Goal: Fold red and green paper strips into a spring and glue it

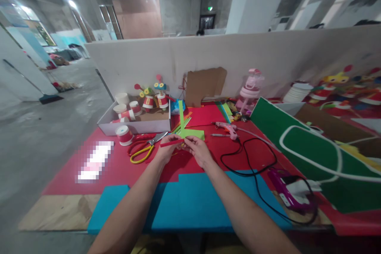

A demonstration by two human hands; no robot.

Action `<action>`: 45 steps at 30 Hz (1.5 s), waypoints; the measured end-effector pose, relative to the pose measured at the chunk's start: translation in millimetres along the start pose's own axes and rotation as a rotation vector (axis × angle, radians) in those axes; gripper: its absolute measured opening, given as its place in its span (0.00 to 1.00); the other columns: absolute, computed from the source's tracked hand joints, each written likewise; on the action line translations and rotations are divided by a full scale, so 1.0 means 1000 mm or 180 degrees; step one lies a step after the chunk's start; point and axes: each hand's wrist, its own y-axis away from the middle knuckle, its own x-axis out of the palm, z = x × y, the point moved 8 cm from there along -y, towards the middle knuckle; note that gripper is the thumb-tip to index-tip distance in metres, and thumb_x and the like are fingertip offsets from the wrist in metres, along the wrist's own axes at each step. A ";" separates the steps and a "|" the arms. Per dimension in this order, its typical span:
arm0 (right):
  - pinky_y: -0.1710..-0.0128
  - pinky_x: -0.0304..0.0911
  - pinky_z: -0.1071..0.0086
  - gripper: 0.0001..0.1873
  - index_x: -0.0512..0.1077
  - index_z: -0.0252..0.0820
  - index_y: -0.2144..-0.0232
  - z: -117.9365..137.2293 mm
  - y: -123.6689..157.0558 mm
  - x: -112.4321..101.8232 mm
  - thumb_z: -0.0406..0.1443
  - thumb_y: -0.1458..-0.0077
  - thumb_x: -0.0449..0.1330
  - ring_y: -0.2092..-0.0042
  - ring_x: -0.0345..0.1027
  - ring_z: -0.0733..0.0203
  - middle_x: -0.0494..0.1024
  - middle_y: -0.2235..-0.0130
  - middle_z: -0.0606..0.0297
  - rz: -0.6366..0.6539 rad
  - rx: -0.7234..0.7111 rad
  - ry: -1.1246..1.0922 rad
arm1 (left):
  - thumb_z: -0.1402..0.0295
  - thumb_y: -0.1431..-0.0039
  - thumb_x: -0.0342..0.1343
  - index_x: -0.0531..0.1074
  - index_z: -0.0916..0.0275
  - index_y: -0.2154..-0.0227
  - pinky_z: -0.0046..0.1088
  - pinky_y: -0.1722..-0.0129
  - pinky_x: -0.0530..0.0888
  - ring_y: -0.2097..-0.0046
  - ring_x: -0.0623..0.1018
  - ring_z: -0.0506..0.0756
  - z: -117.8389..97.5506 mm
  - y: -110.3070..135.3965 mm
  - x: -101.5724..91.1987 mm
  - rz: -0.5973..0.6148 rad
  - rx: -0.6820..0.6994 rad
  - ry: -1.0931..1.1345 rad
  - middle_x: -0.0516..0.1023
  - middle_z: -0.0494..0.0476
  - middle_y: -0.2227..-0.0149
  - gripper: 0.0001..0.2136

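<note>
A narrow red paper strip (172, 143) lies across the fingers of my left hand (167, 149), which are closed on it. Its right end reaches the pinched fingertips of my right hand (195, 147). The two hands meet over the red tabletop, and their fingers partly hide what is between them. A light green paper strip (181, 117) rises just beyond the fingertips; whether it is held I cannot tell. Behind my right hand is a wider green paper piece (195, 133). Yellow-and-red-handled scissors (143, 154) lie left of my left hand, blades partly spread.
A shallow box (145, 127) holds paper cups and two cup figures; another cup (124, 135) stands before it. A pink glue gun (228, 129), its black cord, a purple power strip (287, 190) and a green board (315, 158) are rightward. Blue sheets (205, 202) cover the front edge.
</note>
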 end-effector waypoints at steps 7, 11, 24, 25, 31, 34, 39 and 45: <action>0.64 0.69 0.64 0.21 0.75 0.39 0.71 0.010 -0.002 -0.010 0.45 0.67 0.70 0.73 0.70 0.63 0.76 0.76 0.67 -0.0363 -0.0297 0.0457 | 0.67 0.59 0.67 0.75 0.67 0.69 0.25 0.73 0.68 0.75 0.73 0.49 0.008 -0.002 -0.001 0.0071 -0.0168 0.0087 0.76 0.54 0.75 0.13; 0.63 0.69 0.64 0.21 0.74 0.39 0.72 0.013 -0.003 -0.013 0.45 0.67 0.70 0.72 0.71 0.62 0.76 0.77 0.68 -0.0489 -0.0392 0.0353 | 0.69 0.61 0.67 0.73 0.66 0.66 0.24 0.70 0.68 0.73 0.73 0.49 0.002 0.003 0.006 0.0064 -0.0078 0.0071 0.76 0.53 0.74 0.16; 0.63 0.69 0.66 0.20 0.73 0.39 0.70 0.005 -0.003 -0.006 0.44 0.66 0.70 0.71 0.71 0.64 0.76 0.75 0.67 -0.0111 -0.0198 0.0423 | 0.65 0.56 0.64 0.70 0.65 0.74 0.23 0.73 0.66 0.76 0.70 0.48 -0.011 0.001 0.000 -0.0038 0.0290 -0.0578 0.72 0.50 0.79 0.11; 0.63 0.69 0.66 0.20 0.73 0.39 0.71 0.005 -0.003 -0.006 0.44 0.66 0.70 0.71 0.71 0.63 0.77 0.75 0.67 -0.0111 -0.0217 0.0440 | 0.64 0.55 0.64 0.70 0.65 0.74 0.24 0.74 0.66 0.76 0.70 0.48 -0.010 0.001 0.001 -0.0001 0.0283 -0.0575 0.72 0.50 0.79 0.11; 0.64 0.69 0.65 0.20 0.73 0.39 0.73 0.007 -0.002 -0.010 0.45 0.67 0.70 0.73 0.71 0.62 0.76 0.77 0.67 -0.0317 -0.0273 0.0459 | 0.64 0.56 0.64 0.70 0.66 0.75 0.24 0.74 0.65 0.77 0.70 0.48 -0.011 0.002 0.006 0.0087 0.0168 -0.0327 0.69 0.49 0.81 0.11; 0.64 0.69 0.66 0.20 0.73 0.38 0.73 0.007 -0.001 -0.008 0.44 0.68 0.71 0.73 0.71 0.63 0.76 0.77 0.67 -0.0272 -0.0223 0.0374 | 0.65 0.56 0.64 0.70 0.66 0.75 0.24 0.74 0.65 0.77 0.70 0.48 -0.008 0.002 0.007 0.0114 0.0082 -0.0173 0.69 0.49 0.81 0.11; 0.62 0.69 0.65 0.20 0.72 0.38 0.72 0.010 0.001 -0.006 0.44 0.67 0.70 0.72 0.72 0.63 0.77 0.76 0.67 -0.0268 -0.0230 0.0387 | 0.64 0.56 0.64 0.71 0.66 0.76 0.23 0.75 0.64 0.78 0.68 0.47 -0.005 -0.001 0.003 0.0073 0.0099 -0.0211 0.70 0.50 0.81 0.11; 0.64 0.70 0.65 0.19 0.70 0.40 0.75 0.013 0.003 -0.003 0.45 0.67 0.70 0.73 0.71 0.62 0.76 0.77 0.67 -0.0285 -0.0308 0.0371 | 0.61 0.55 0.65 0.71 0.67 0.74 0.23 0.75 0.64 0.77 0.69 0.47 0.002 -0.003 0.004 0.0162 -0.0002 -0.0396 0.72 0.52 0.78 0.13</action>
